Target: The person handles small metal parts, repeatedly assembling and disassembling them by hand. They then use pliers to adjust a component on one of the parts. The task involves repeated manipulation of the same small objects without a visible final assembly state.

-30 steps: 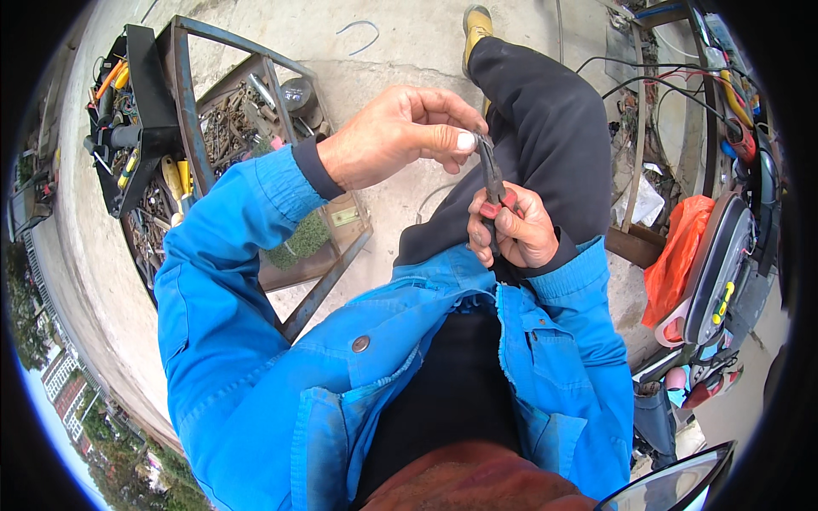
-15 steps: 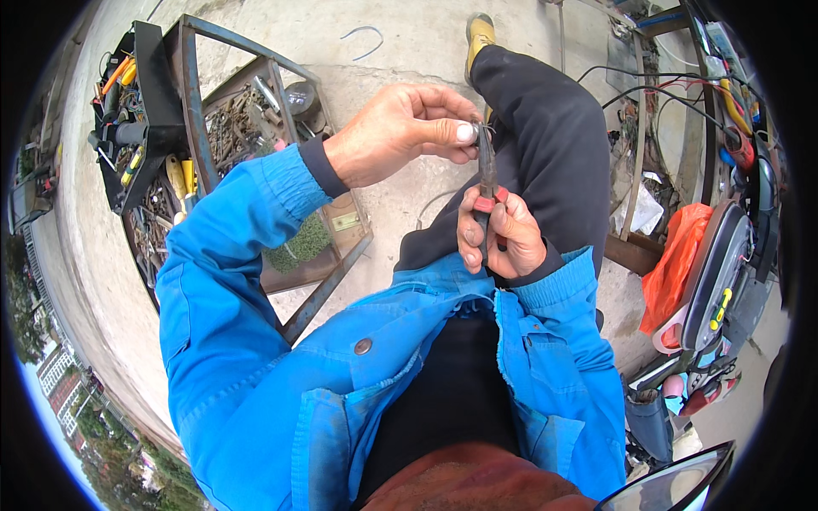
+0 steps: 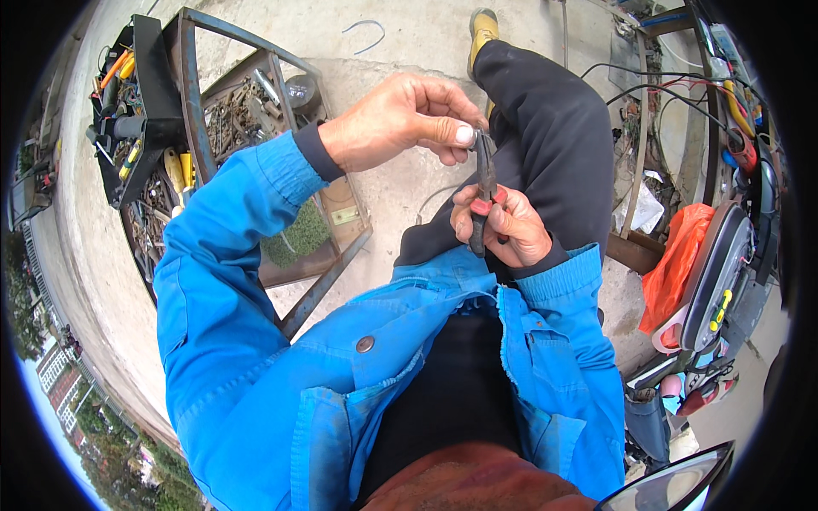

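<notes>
The pliers (image 3: 483, 192) are clamped by the handles in the right hand (image 3: 503, 226); since half a second ago the left hand (image 3: 400, 119) is pinched closer onto the nose, above the raised knee (image 3: 545, 119).

An open metal toolbox (image 3: 145, 128) of tools and scrap sits on the concrete floor (image 3: 400, 43). An orange plastic bag (image 3: 673, 268) lies near tangled cables (image 3: 673, 94).

Pliers (image 3: 483, 192) w/ red-and-black handles are gripped upright in right hand (image 3: 503, 226); their tip is pinched by left hand (image 3: 400, 119) fingers. Open metal toolbox (image 3: 183, 128) of tools is seen at left, on concrete.
</notes>
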{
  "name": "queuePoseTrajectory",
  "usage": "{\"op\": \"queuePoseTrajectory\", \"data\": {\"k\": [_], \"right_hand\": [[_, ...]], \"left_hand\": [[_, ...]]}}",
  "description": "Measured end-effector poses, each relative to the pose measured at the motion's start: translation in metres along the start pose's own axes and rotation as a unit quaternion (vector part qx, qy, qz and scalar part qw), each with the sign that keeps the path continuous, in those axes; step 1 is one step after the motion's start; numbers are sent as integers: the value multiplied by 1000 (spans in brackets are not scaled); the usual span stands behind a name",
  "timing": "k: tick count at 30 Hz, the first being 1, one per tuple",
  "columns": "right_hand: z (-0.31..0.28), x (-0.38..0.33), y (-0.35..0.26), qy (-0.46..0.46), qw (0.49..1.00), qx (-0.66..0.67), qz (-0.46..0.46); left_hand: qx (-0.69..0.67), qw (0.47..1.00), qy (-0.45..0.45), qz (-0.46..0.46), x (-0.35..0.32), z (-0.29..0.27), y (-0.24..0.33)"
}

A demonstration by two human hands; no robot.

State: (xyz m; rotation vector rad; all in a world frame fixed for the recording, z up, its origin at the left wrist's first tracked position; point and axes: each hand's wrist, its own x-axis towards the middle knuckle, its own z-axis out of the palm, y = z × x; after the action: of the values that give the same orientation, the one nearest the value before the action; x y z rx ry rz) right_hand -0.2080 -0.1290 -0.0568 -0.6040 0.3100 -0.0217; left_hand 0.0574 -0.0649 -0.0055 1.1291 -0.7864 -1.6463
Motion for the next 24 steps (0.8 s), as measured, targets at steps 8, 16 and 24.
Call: {"op": "queuePoseTrajectory", "data": {"k": [8,16,24], "right_hand": [[-1,-3,-13,27,998,-37,38],[11,-3,-24,38,998,24,47],[15,2,-26,23,995,91,42]], "left_hand": [[6,1000,5,-3,1,-1,-3],[41,999,6,13,0,1,1],[19,997,-2,69,-1,8,2]]}}
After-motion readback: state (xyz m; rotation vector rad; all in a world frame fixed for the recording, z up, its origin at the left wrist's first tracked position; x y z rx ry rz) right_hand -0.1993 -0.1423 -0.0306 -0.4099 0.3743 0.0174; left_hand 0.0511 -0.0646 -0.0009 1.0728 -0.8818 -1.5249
